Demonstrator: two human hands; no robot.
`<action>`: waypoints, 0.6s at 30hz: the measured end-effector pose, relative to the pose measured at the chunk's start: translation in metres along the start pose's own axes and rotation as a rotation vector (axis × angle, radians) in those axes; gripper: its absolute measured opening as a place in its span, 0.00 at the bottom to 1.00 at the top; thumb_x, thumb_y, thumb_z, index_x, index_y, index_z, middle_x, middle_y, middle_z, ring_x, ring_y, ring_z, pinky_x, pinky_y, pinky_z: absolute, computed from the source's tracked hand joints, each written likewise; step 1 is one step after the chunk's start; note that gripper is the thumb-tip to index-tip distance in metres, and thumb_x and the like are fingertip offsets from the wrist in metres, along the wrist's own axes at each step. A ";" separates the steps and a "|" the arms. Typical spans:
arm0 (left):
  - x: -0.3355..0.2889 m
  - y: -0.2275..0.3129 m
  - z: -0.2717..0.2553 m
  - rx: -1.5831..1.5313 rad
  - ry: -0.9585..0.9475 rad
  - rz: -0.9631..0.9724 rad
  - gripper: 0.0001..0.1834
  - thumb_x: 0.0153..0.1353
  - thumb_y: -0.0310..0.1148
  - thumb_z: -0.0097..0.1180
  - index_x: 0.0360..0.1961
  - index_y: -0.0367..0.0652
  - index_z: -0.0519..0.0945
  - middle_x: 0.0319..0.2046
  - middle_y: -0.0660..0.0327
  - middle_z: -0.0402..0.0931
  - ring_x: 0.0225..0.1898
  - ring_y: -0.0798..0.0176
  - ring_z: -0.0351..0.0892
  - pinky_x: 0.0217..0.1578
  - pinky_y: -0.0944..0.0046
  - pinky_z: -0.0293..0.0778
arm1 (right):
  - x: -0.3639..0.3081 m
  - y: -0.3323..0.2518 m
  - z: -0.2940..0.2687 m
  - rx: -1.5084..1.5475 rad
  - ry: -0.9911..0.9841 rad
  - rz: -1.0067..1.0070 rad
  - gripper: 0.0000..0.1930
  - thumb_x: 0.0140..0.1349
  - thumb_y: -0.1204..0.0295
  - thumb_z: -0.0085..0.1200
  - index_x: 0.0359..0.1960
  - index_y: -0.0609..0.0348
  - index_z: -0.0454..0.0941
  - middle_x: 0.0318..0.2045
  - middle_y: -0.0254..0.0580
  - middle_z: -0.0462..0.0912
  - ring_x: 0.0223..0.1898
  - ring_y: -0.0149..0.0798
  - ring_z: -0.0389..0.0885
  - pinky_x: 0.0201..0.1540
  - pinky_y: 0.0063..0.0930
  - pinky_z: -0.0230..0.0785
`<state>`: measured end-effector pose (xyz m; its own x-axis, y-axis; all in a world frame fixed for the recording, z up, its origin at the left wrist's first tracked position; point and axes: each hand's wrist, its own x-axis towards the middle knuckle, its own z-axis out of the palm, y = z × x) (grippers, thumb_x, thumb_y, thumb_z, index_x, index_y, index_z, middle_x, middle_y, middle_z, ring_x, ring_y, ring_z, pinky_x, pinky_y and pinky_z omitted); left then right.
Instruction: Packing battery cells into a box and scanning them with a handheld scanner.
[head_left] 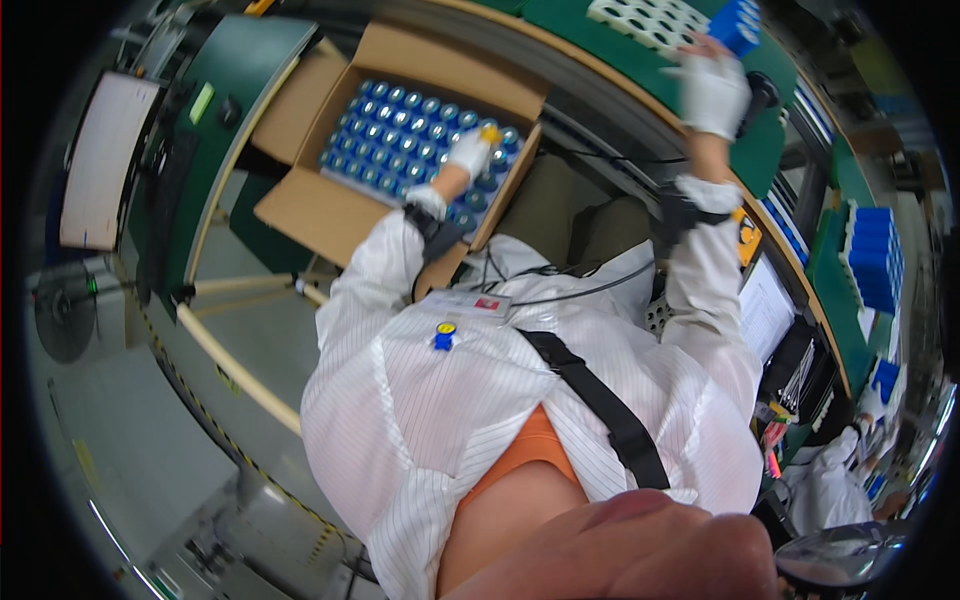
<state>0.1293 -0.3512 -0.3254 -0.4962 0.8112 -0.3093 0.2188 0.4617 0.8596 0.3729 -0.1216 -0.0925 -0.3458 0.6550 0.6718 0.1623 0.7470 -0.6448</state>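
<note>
At left, an open box holds rows of blue cells; over their right side is the gloved left hand, fingers bent, their grip unclear. Farther right, a white tray lies beside the blurred right hand, fingers partly curled at a blue block, any hold uncertain.

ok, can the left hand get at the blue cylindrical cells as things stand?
Likely yes: the left hand is over the blue cylindrical cells, the carton flaps are folded out, and nothing else visibly covers them.
</note>
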 end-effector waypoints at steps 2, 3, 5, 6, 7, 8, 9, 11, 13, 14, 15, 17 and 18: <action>0.016 0.027 -0.012 0.252 0.310 0.281 0.16 0.58 0.43 0.50 0.38 0.43 0.80 0.37 0.49 0.79 0.41 0.45 0.77 0.41 0.51 0.72 | 0.014 0.041 -0.044 0.103 0.395 0.287 0.19 0.52 0.68 0.58 0.47 0.57 0.76 0.44 0.46 0.77 0.43 0.41 0.78 0.47 0.29 0.69; 0.011 0.041 -0.018 0.272 0.357 0.246 0.16 0.57 0.41 0.52 0.41 0.44 0.80 0.38 0.49 0.79 0.42 0.45 0.77 0.43 0.53 0.72 | 0.018 0.054 -0.058 -0.106 0.443 0.407 0.23 0.51 0.67 0.59 0.50 0.58 0.74 0.47 0.50 0.76 0.45 0.43 0.77 0.48 0.31 0.69; 0.011 0.037 -0.022 0.486 0.334 0.290 0.17 0.56 0.41 0.54 0.43 0.44 0.80 0.40 0.50 0.78 0.43 0.46 0.76 0.46 0.55 0.72 | 0.021 0.068 -0.065 -0.307 0.469 0.509 0.27 0.49 0.65 0.60 0.53 0.59 0.72 0.50 0.53 0.74 0.46 0.45 0.77 0.50 0.32 0.69; 0.012 0.042 -0.020 0.627 0.252 0.269 0.17 0.56 0.41 0.55 0.44 0.45 0.80 0.42 0.50 0.77 0.44 0.46 0.76 0.47 0.56 0.72 | 0.023 0.078 -0.064 -0.468 0.391 0.630 0.30 0.48 0.64 0.61 0.55 0.59 0.71 0.52 0.55 0.72 0.48 0.47 0.77 0.51 0.32 0.68; 0.009 0.043 -0.014 0.717 0.215 0.258 0.18 0.55 0.42 0.56 0.45 0.46 0.80 0.45 0.52 0.76 0.47 0.47 0.75 0.49 0.56 0.71 | 0.024 0.089 -0.061 -0.629 0.308 0.749 0.33 0.46 0.63 0.62 0.56 0.58 0.69 0.54 0.56 0.70 0.50 0.48 0.76 0.53 0.33 0.68; 0.006 0.038 -0.005 0.807 0.179 0.244 0.20 0.54 0.43 0.57 0.47 0.48 0.79 0.48 0.53 0.74 0.49 0.48 0.73 0.51 0.56 0.70 | 0.021 0.100 -0.054 -0.367 0.295 0.827 0.35 0.47 0.61 0.63 0.58 0.60 0.67 0.55 0.58 0.69 0.52 0.49 0.75 0.55 0.33 0.67; 0.005 0.026 0.003 0.832 0.205 0.232 0.23 0.51 0.45 0.60 0.48 0.50 0.79 0.54 0.57 0.70 0.55 0.50 0.68 0.53 0.56 0.68 | 0.022 0.101 -0.048 -0.140 0.257 0.901 0.35 0.48 0.62 0.63 0.58 0.62 0.66 0.53 0.58 0.72 0.49 0.49 0.77 0.52 0.31 0.70; 0.010 0.011 0.021 0.913 0.266 0.281 0.25 0.48 0.46 0.62 0.48 0.51 0.79 0.55 0.59 0.68 0.59 0.50 0.60 0.57 0.52 0.60 | 0.023 0.120 -0.048 0.084 0.235 0.968 0.35 0.48 0.63 0.63 0.58 0.64 0.65 0.50 0.57 0.74 0.47 0.48 0.79 0.49 0.29 0.72; 0.024 0.025 0.039 0.953 0.265 0.345 0.25 0.48 0.46 0.62 0.48 0.50 0.79 0.54 0.59 0.68 0.60 0.50 0.59 0.58 0.50 0.57 | 0.030 0.168 -0.071 -0.050 0.412 0.930 0.25 0.52 0.70 0.59 0.52 0.68 0.67 0.40 0.53 0.80 0.35 0.44 0.82 0.35 0.28 0.77; 0.023 0.026 0.042 0.982 0.299 0.280 0.24 0.47 0.46 0.62 0.46 0.50 0.80 0.54 0.58 0.68 0.61 0.49 0.57 0.59 0.48 0.54 | 0.025 0.164 -0.069 -0.041 0.416 0.945 0.25 0.52 0.70 0.59 0.52 0.68 0.67 0.40 0.53 0.80 0.35 0.44 0.82 0.35 0.28 0.77; 0.022 0.012 0.044 0.993 0.348 0.196 0.23 0.46 0.46 0.62 0.43 0.50 0.81 0.53 0.58 0.69 0.61 0.49 0.56 0.60 0.47 0.50 | 0.017 0.140 -0.055 0.241 0.381 0.973 0.20 0.54 0.74 0.57 0.47 0.67 0.68 0.35 0.50 0.80 0.31 0.42 0.82 0.30 0.27 0.77; 0.024 0.002 0.049 0.945 0.392 0.193 0.21 0.45 0.46 0.62 0.41 0.50 0.82 0.53 0.58 0.69 0.61 0.48 0.56 0.61 0.46 0.48 | -0.006 0.088 -0.056 0.612 0.402 0.899 0.10 0.56 0.79 0.53 0.38 0.64 0.68 0.27 0.46 0.78 0.22 0.39 0.79 0.22 0.28 0.75; 0.029 0.009 0.052 0.900 0.433 0.208 0.20 0.43 0.45 0.62 0.38 0.49 0.83 0.53 0.57 0.69 0.62 0.48 0.55 0.61 0.46 0.46 | -0.018 0.063 -0.064 0.616 0.439 0.778 0.11 0.56 0.79 0.53 0.40 0.64 0.67 0.26 0.45 0.77 0.20 0.37 0.77 0.22 0.27 0.75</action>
<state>0.1603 -0.3051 -0.3476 -0.5985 0.7891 0.1382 0.7973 0.5697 0.1994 0.4482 -0.0789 -0.1220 0.0319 0.9995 -0.0074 -0.3403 0.0039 -0.9403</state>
